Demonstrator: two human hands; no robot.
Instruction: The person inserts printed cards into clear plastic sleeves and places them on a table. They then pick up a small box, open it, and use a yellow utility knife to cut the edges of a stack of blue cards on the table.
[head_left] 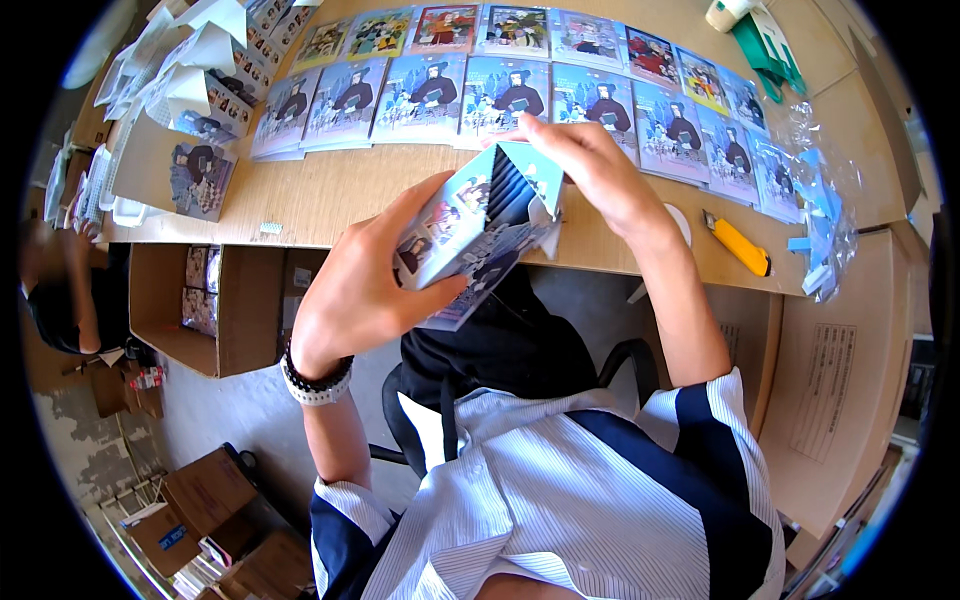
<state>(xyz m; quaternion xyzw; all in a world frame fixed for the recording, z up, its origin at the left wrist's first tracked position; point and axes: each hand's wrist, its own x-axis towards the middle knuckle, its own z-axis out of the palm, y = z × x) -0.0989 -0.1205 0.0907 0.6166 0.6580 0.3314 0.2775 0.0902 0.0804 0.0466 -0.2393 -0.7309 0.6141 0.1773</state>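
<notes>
A light-blue printed cardboard box (pixel 440 235) is held tilted above the front edge of the table. My left hand (pixel 365 275) wraps round its near left side, thumb across the printed face. Through its open top shows a dark ridged stack (pixel 513 190), perhaps thin packs standing side by side. My right hand (pixel 600 175) is at the top right of the box, by a raised blue flap (pixel 537 170); its fingers bend over the far edge and are partly hidden. Two rows of illustrated flat sheets or packs (pixel 420 100) lie behind the box.
A yellow utility knife (pixel 740 245) lies right of my right forearm, beside crumpled clear plastic (pixel 825 200). White-flapped printed boxes (pixel 180 130) crowd the left. An open carton (pixel 170 310) holds packs below the table edge. Another person's arm (pixel 80 290) shows far left.
</notes>
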